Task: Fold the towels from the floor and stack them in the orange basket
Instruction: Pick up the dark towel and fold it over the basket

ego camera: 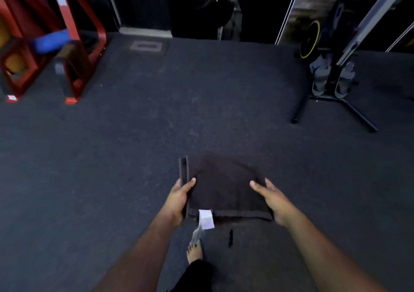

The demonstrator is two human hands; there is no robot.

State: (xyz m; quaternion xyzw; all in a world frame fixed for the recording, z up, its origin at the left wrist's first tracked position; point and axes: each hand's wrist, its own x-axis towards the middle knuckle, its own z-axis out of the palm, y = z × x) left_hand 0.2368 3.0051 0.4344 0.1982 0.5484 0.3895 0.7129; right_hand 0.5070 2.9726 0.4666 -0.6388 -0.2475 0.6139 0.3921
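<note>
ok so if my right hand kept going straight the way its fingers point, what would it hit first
Your right hand points up-left across the folded dark towel it holds, so its fingers would slide over that towel first. Past it only bare dark floor shows, though depth is unclear.

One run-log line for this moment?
held: folded dark cloth towel | left hand: grips | right hand: grips | orange basket: unseen

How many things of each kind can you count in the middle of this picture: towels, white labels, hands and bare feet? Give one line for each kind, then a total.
Dark folded towel: 1
White label at the towel's near edge: 1
Hands gripping the towel, left hand and right hand: 2
Bare foot: 1
Total: 5
</note>
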